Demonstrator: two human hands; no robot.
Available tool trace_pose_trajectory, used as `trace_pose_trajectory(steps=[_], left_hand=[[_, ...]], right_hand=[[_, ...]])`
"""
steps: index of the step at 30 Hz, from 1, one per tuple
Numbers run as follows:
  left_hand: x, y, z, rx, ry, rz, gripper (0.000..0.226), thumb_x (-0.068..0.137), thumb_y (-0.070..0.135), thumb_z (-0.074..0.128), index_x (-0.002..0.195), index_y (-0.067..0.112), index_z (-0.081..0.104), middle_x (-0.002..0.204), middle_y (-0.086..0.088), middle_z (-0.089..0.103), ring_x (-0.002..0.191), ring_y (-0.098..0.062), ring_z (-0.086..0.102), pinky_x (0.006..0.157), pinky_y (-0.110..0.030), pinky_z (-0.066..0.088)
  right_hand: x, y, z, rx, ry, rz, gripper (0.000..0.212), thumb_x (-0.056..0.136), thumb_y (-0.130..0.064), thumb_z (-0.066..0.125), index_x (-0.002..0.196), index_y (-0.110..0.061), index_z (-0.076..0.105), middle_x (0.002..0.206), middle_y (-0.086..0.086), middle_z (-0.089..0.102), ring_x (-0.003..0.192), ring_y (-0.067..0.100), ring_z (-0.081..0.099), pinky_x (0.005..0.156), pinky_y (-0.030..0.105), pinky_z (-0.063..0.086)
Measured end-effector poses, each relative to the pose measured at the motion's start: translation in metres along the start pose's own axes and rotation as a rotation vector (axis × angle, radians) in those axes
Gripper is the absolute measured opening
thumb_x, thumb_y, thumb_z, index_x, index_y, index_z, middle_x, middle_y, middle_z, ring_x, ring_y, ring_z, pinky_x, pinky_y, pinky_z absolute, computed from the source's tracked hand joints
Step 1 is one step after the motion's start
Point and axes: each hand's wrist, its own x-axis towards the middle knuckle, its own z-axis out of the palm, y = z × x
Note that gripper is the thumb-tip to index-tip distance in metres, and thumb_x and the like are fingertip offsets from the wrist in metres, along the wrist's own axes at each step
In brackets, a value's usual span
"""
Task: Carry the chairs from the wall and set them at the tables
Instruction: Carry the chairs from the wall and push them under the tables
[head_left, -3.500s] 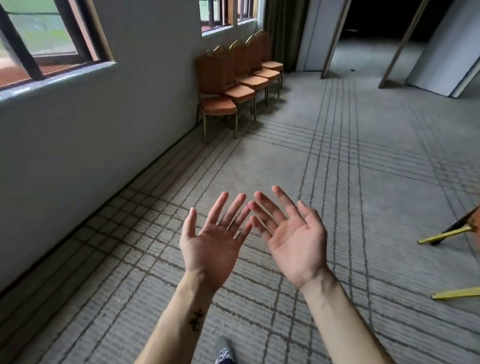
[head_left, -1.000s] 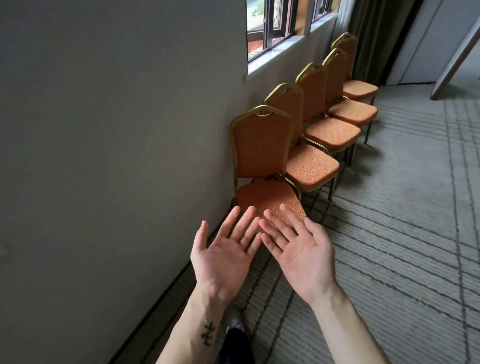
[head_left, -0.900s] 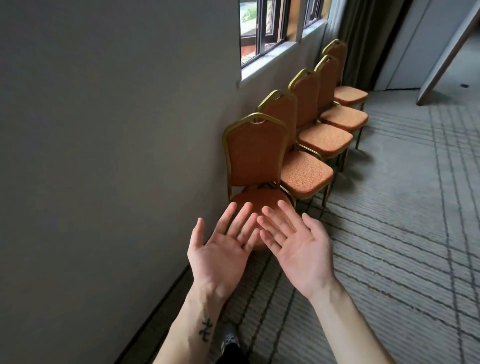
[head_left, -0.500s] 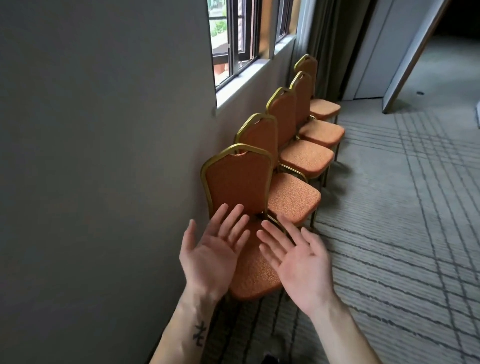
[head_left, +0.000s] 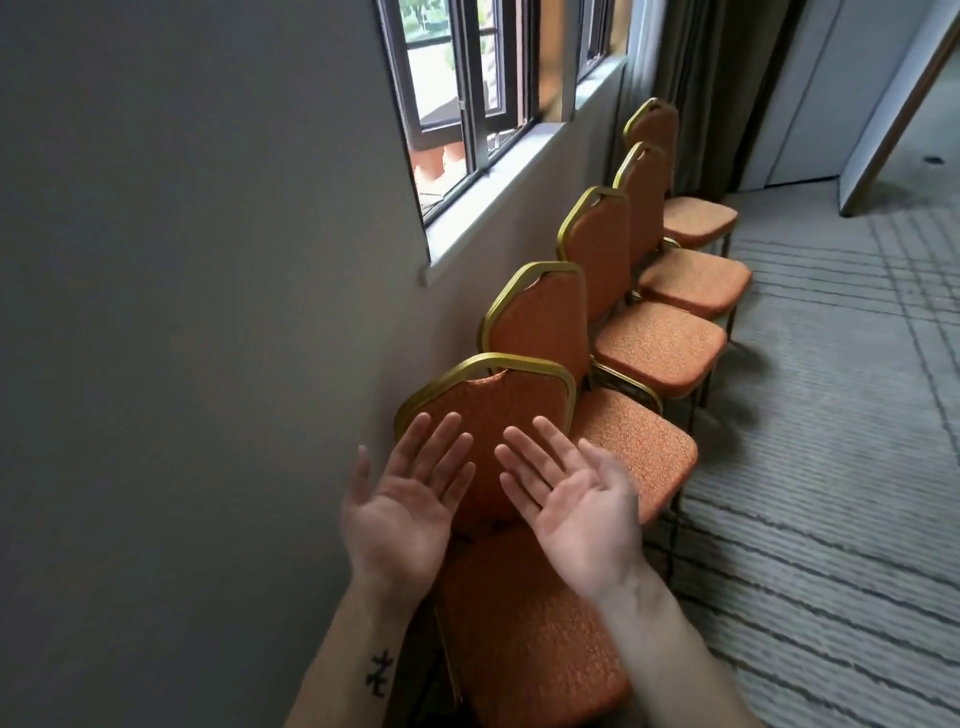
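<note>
Several orange upholstered chairs with gold metal frames stand in a row, backs against the grey wall under a window. The nearest chair (head_left: 524, 639) is right below me, its backrest (head_left: 504, 400) just beyond my fingertips. My left hand (head_left: 405, 499) and my right hand (head_left: 571, 499) are held palm up with fingers spread, side by side over this chair's seat, holding nothing and touching nothing. The second chair (head_left: 628, 447) stands close on the right of the first.
The grey wall (head_left: 182, 312) runs along my left. A window (head_left: 467, 104) with a sill sits above the chairs. A dark curtain (head_left: 711, 88) hangs at the row's far end. Grey lined carpet (head_left: 831, 467) stretches to the right, with a door panel (head_left: 893, 104) beyond.
I have walked up to the row; the nearest chair now lies directly under my hands. Both hands stayed palm up and have parted slightly.
</note>
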Motion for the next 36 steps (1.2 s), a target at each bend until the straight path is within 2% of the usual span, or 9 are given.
trace_pose_trajectory(steps=[3, 6, 11, 20, 25, 28, 32, 36], left_hand=[[0.042, -0.001, 0.008, 0.037, 0.023, -0.031, 0.069, 0.1, 0.06, 0.033, 0.143, 0.012, 0.056, 0.142, -0.017, 0.062, 0.128, -0.035, 0.063, 0.109, -0.051, 0.04], [0.091, -0.003, 0.01, 0.054, 0.071, -0.089, 0.066, 0.102, 0.057, 0.032, 0.144, 0.011, 0.054, 0.142, -0.017, 0.062, 0.131, -0.034, 0.061, 0.114, -0.051, 0.037], [0.177, 0.007, 0.013, 0.101, 0.039, -0.184, 0.062, 0.103, 0.051, 0.033, 0.144, 0.01, 0.054, 0.143, -0.019, 0.061, 0.135, -0.035, 0.056, 0.114, -0.049, 0.038], [0.325, 0.009, -0.011, 0.279, -0.038, -0.352, 0.064, 0.104, 0.051, 0.029, 0.145, 0.008, 0.053, 0.139, -0.019, 0.064, 0.134, -0.037, 0.057, 0.117, -0.051, 0.037], [0.401, 0.012, -0.027, 0.461, -0.037, -0.369, 0.06, 0.105, 0.048, 0.027, 0.141, 0.01, 0.057, 0.132, -0.014, 0.07, 0.128, -0.031, 0.062, 0.112, -0.045, 0.04], [0.436, 0.013, -0.032, 0.544, -0.055, -0.39, 0.06, 0.105, 0.049, 0.027, 0.141, 0.013, 0.058, 0.132, -0.011, 0.07, 0.126, -0.027, 0.063, 0.115, -0.044, 0.036], [0.457, 0.007, -0.041, 0.619, -0.068, -0.455, 0.064, 0.103, 0.053, 0.024, 0.14, 0.015, 0.059, 0.132, -0.008, 0.071, 0.13, -0.028, 0.06, 0.121, -0.051, 0.028], [0.465, -0.001, -0.049, 0.614, -0.064, -0.54, 0.067, 0.104, 0.053, 0.026, 0.141, 0.007, 0.057, 0.132, -0.017, 0.069, 0.129, -0.038, 0.061, 0.12, -0.055, 0.033]], right_hand=[[0.036, -0.011, -0.001, 0.034, 0.038, 0.02, 0.052, 0.103, -0.036, 0.034, 0.147, -0.011, 0.049, 0.137, 0.021, 0.063, 0.127, 0.036, 0.062, 0.112, 0.048, 0.041], [0.077, -0.013, -0.01, 0.138, 0.109, 0.048, 0.052, 0.102, -0.035, 0.037, 0.146, -0.01, 0.05, 0.137, 0.022, 0.063, 0.127, 0.036, 0.062, 0.111, 0.046, 0.042], [0.134, -0.001, -0.011, 0.187, 0.189, 0.073, 0.051, 0.103, -0.035, 0.036, 0.146, -0.01, 0.051, 0.137, 0.021, 0.064, 0.128, 0.035, 0.062, 0.109, 0.045, 0.044], [0.251, 0.022, 0.006, 0.25, 0.383, 0.005, 0.049, 0.104, -0.032, 0.036, 0.143, -0.009, 0.053, 0.133, 0.022, 0.066, 0.123, 0.035, 0.065, 0.105, 0.045, 0.047], [0.31, 0.043, 0.005, 0.342, 0.462, -0.034, 0.048, 0.104, -0.03, 0.037, 0.144, -0.008, 0.051, 0.133, 0.022, 0.066, 0.126, 0.036, 0.063, 0.113, 0.048, 0.043], [0.338, 0.06, 0.003, 0.373, 0.483, -0.04, 0.048, 0.104, -0.03, 0.037, 0.144, -0.008, 0.052, 0.134, 0.019, 0.066, 0.13, 0.033, 0.06, 0.114, 0.047, 0.042], [0.364, 0.073, 0.003, 0.382, 0.528, -0.059, 0.05, 0.104, -0.031, 0.037, 0.147, -0.01, 0.051, 0.137, 0.016, 0.065, 0.134, 0.03, 0.055, 0.117, 0.046, 0.039], [0.38, 0.074, 0.001, 0.36, 0.602, -0.096, 0.049, 0.104, -0.03, 0.037, 0.147, -0.012, 0.052, 0.138, 0.013, 0.065, 0.136, 0.028, 0.052, 0.116, 0.045, 0.04]])
